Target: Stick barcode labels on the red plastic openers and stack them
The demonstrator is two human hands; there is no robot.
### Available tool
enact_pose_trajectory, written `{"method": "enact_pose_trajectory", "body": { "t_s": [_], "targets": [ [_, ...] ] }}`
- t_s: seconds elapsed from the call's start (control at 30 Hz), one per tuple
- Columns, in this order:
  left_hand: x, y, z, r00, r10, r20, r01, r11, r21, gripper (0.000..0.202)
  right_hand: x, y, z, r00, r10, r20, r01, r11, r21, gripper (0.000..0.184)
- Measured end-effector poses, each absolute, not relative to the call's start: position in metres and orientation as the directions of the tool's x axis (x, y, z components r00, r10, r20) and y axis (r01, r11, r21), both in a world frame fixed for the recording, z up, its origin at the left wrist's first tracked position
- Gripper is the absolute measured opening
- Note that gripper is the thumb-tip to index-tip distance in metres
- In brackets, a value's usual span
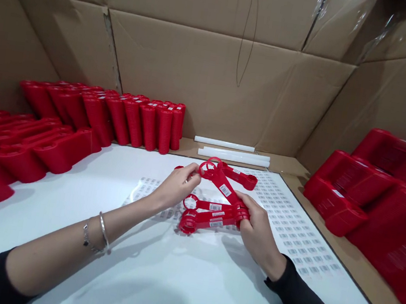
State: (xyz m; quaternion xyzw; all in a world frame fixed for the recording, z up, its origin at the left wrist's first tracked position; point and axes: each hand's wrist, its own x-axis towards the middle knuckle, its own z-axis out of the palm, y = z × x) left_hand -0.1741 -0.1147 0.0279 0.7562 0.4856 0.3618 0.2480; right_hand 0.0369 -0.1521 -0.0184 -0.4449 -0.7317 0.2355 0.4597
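My right hand is closed around the right ends of several flat red plastic pieces, which fan out to the left. Each has a ring at its end, and white barcode stickers show on their bars. The uppermost piece slants up and left from this bunch. At its ringed upper end, the fingers of my left hand are pinched together on the rim. Just behind it, another red piece lies on the white table. My right fingertips are partly hidden by the bunch.
Sheets of barcode stickers lie on the table under and right of my hands. Tall stacks of red pieces stand at the back left, more stacks at the left. Wrapped red bundles line the right. White rolls lie by the cardboard wall.
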Motion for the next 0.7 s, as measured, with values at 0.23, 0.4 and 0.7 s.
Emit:
{"method": "enact_pose_trajectory", "body": {
  "t_s": [0.23,0.4,0.7],
  "targets": [
    [-0.175,-0.113,0.027,0.304,0.914,0.267,0.651,-0.404,0.642,0.027,0.037,-0.153,-0.019,-0.183,0.868,0.461,0.445,0.492,-0.748,0.061],
    [-0.193,-0.109,0.035,0.566,0.824,-0.026,0.671,-0.442,0.596,0.023,0.036,-0.154,-0.018,-0.182,0.876,0.446,0.441,0.478,-0.759,0.063],
    [-0.195,-0.085,0.005,0.438,0.894,0.1,0.772,-0.43,0.468,0.031,0.031,-0.156,-0.02,-0.322,0.84,0.437,0.38,0.537,-0.753,0.066]
  ]
}}
